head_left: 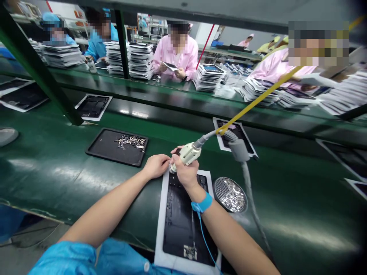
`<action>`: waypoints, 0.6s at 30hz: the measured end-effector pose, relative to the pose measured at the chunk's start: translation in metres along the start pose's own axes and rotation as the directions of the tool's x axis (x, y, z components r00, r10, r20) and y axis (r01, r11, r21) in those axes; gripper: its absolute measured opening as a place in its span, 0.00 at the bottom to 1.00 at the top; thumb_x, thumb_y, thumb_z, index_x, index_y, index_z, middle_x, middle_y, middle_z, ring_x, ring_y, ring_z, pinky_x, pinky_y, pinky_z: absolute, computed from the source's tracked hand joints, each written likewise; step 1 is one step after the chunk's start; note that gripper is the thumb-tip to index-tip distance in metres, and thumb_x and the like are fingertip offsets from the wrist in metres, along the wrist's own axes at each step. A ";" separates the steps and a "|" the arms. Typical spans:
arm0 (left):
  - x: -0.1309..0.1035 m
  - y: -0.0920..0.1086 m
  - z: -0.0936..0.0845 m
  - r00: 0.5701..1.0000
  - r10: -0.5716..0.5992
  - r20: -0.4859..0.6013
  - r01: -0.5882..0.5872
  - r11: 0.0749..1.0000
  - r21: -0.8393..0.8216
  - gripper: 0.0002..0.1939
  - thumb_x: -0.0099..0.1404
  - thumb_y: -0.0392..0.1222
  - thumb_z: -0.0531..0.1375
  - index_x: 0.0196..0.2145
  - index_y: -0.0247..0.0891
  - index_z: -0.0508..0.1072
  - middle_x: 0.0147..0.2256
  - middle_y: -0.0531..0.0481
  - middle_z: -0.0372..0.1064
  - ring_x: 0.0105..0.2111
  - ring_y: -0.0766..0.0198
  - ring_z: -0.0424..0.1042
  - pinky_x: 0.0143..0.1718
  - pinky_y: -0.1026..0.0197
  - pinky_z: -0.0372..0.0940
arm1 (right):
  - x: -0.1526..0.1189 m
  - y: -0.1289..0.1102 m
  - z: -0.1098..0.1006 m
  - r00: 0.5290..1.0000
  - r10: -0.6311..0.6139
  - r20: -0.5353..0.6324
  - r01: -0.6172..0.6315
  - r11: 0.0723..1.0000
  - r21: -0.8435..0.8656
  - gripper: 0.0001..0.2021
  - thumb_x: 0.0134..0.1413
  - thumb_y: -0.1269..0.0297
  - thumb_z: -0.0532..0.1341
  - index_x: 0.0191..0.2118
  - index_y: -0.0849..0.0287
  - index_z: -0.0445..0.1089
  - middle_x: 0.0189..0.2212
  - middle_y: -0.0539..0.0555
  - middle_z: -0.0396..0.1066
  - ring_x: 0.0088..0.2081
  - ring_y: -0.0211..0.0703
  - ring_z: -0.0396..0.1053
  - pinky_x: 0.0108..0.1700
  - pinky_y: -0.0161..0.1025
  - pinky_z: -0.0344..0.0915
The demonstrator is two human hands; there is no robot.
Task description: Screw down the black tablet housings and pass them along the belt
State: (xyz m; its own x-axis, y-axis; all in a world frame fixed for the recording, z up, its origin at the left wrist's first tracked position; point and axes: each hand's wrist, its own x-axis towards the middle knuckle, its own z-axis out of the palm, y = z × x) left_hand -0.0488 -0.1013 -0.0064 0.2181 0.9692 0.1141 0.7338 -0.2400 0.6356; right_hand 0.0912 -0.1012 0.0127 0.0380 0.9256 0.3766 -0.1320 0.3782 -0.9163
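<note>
My right hand [186, 170] is wrapped round a cream-coloured electric screwdriver [189, 153], tilted with its tip down at the top edge of a black device housing [179, 214]. The housing lies on a white sheet [161, 229], with a small circuit board [190, 252] near its lower end. A blue strap [202, 203] circles my right wrist. At the housing's top left corner, my left hand [157, 165] has its fingers together by the screwdriver's tip; whatever they hold is hidden. The tip itself cannot be made out.
A black tray [106, 147] of small metal parts lies left, a round dish of screws [231, 194] right. A yellow strap [258, 100] and grey cable [249, 187] run from the screwdriver. Beyond the green bench [123, 202], people sit among stacked panels [140, 61].
</note>
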 end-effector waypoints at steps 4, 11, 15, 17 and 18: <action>-0.003 -0.006 -0.001 0.998 0.050 -0.029 -0.050 0.999 -0.009 0.12 0.72 0.37 0.55 0.40 0.39 0.80 0.38 0.48 0.79 0.37 0.62 0.76 0.40 0.63 0.66 | 0.005 -0.022 -0.027 0.998 -0.007 -0.070 0.014 0.996 0.090 0.14 0.56 0.58 0.69 0.45 0.55 0.70 0.36 0.51 0.77 0.24 0.37 0.74 0.24 0.36 0.72; -0.001 0.012 0.009 0.987 0.144 -0.072 -0.122 0.960 0.254 0.19 0.71 0.45 0.60 0.57 0.38 0.74 0.48 0.41 0.74 0.49 0.51 0.73 0.51 0.52 0.68 | -0.005 -0.058 -0.130 0.947 -0.139 -0.288 0.136 0.990 -0.032 0.13 0.54 0.61 0.71 0.44 0.57 0.71 0.33 0.50 0.77 0.20 0.36 0.72 0.21 0.35 0.69; 0.012 0.041 0.023 0.982 0.150 0.112 -0.181 0.908 0.377 0.18 0.69 0.51 0.63 0.51 0.39 0.76 0.46 0.40 0.74 0.47 0.48 0.73 0.48 0.50 0.67 | -0.016 -0.056 -0.161 0.928 -0.139 -0.346 0.114 0.989 -0.093 0.14 0.53 0.62 0.71 0.43 0.58 0.73 0.32 0.51 0.77 0.20 0.36 0.71 0.22 0.35 0.70; 0.023 0.048 0.026 0.973 0.097 0.207 -0.167 0.920 0.354 0.11 0.70 0.49 0.62 0.42 0.40 0.77 0.41 0.44 0.74 0.41 0.52 0.74 0.43 0.54 0.66 | -0.019 -0.055 -0.167 0.920 -0.149 -0.363 0.110 0.986 -0.126 0.13 0.52 0.62 0.71 0.42 0.58 0.73 0.32 0.51 0.77 0.20 0.35 0.71 0.23 0.35 0.70; 0.029 0.049 0.026 0.964 0.083 0.251 -0.165 0.930 0.327 0.10 0.71 0.48 0.61 0.39 0.40 0.77 0.38 0.46 0.74 0.39 0.55 0.74 0.41 0.56 0.66 | -0.020 -0.055 -0.167 0.918 -0.148 -0.369 0.101 0.984 -0.145 0.13 0.51 0.63 0.71 0.42 0.58 0.74 0.32 0.51 0.78 0.20 0.35 0.71 0.23 0.36 0.70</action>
State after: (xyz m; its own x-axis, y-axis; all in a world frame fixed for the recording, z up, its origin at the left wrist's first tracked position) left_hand 0.0102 -0.0865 0.0077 0.4324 0.9012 -0.0290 0.8573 -0.4009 0.3228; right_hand 0.2633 -0.1376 0.0325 0.4195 0.7989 0.4309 0.0173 0.4676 -0.8838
